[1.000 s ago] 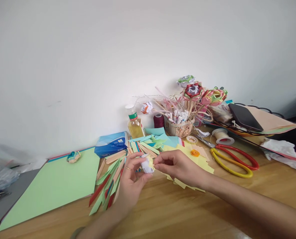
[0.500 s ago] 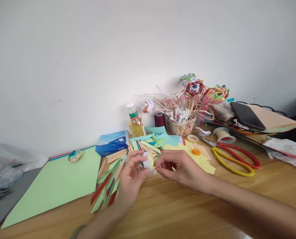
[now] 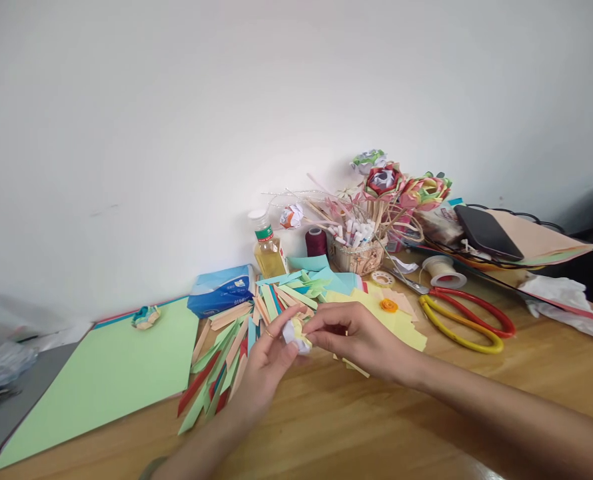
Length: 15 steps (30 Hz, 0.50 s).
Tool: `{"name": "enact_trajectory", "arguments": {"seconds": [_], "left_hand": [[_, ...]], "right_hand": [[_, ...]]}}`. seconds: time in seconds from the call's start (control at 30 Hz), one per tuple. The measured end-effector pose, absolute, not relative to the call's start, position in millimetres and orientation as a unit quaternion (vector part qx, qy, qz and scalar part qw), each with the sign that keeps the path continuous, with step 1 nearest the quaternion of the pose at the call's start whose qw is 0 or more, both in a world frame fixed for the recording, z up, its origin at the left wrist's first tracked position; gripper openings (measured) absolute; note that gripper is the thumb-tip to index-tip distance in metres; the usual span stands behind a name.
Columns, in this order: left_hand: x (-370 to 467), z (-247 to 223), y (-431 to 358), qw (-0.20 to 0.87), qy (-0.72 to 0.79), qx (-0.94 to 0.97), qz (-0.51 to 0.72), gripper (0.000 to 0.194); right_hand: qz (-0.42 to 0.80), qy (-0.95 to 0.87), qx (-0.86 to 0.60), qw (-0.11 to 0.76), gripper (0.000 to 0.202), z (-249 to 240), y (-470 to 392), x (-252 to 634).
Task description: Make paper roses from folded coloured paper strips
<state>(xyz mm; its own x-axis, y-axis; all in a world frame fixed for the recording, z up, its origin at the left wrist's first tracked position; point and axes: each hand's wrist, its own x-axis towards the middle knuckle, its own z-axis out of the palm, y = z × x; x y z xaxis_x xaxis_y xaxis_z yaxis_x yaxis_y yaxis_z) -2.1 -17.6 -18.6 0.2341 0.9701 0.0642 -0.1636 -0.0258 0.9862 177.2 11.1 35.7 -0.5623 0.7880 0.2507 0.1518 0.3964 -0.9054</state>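
**First:** What do your hands hold?

**Second:** Your left hand [image 3: 266, 357] pinches a small white and yellow folded paper piece [image 3: 289, 333] between thumb and fingers. Your right hand [image 3: 361, 337] pinches its yellow edge, fingertips drawn together. The piece is held above the middle of the desk [image 3: 376, 427], between its back edge and your body.

**First:** What could go wrong there?

**Second:** Thin paper creases or tears easily; a hard squeeze from your left thumb could flatten its folds, and a sharp tug from your right could rip the yellow edge or pull a layer loose.

**First:** And around your hands?

**Second:** Beyond your left fingers lies a fanned heap of coloured paper strips [image 3: 226, 357]. Your sleeve or wrist could sweep some toward the near edge, because they lie loose. Past your right hand are yellow sheets [image 3: 404, 333] with an orange paper coil [image 3: 389, 305] on top; a dragging forearm could shift both.

**First:** Farther out?

**Second:** Red and yellow-handled scissors [image 3: 481, 340] lie right of the sheets, where your elbow might knock them. Near the back edge, a bottle of yellow liquid [image 3: 271, 260] stands upright behind the strips; if bumped, it could tip over and, if its cap is loose, wet the paper.
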Motion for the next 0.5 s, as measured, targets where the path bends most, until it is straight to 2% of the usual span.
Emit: {"name": "enact_trajectory", "arguments": {"seconds": [0.17, 0.5], "left_hand": [[-3.2, -22.8, -15.6, 0.548, 0.422, 0.524, 0.497, 0.048], [-5.8, -25.3, -14.9, 0.485, 0.405, 0.602, 0.489, 0.041]], "right_hand": [[0.471, -0.755, -0.340, 0.303, 0.019, 33.5, 14.9, 177.3], [0.469, -0.753, -0.377, 0.266, 0.013, 30.2, 18.6, 178.6]]}}
